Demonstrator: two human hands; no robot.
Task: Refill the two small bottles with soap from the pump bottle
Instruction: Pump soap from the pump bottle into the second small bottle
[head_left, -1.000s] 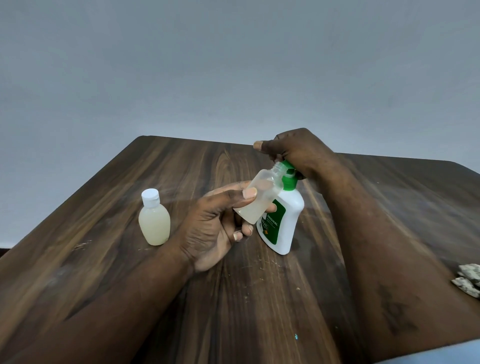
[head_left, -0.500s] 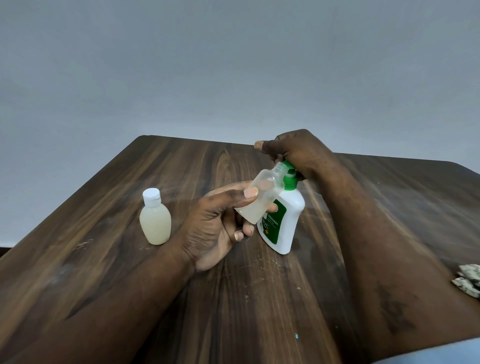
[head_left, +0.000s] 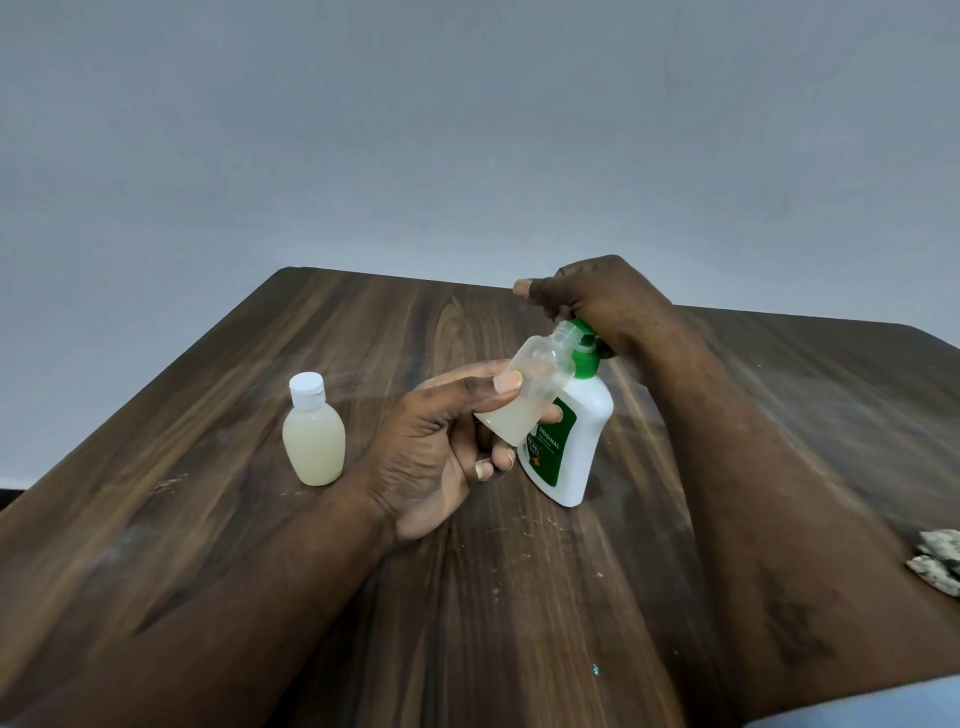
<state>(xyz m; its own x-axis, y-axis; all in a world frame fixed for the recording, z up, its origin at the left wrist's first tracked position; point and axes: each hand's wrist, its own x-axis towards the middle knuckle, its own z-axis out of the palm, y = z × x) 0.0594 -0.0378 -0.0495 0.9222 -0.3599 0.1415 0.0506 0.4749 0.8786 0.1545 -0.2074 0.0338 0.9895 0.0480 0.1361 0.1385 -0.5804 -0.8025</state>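
The left hand (head_left: 436, 447) is pinching an uncapped small bottle (head_left: 524, 400) between thumb and fingers, tilting its mouth up against the green pump head (head_left: 583, 349) of the white pump bottle (head_left: 574, 447), which is standing on the wooden table (head_left: 363, 332). The right hand (head_left: 597, 301) is pressing down over the pump, fingers curled around it. Keeping the mouth directly under the nozzle and pumping slowly should avoid spills. Counted: two small bottles, the capped small bottle (head_left: 314, 441) standing well to the left and looking full, and one pump bottle.

the white pump bottle (head_left: 574, 447), green-labelled with a green pump, stands near the tabletop's middle. an uncapped clear small bottle (head_left: 524, 397), partly filled, tilts with its mouth at the pump. a capped full small bottle (head_left: 313, 439) stands upright toward the left edge.
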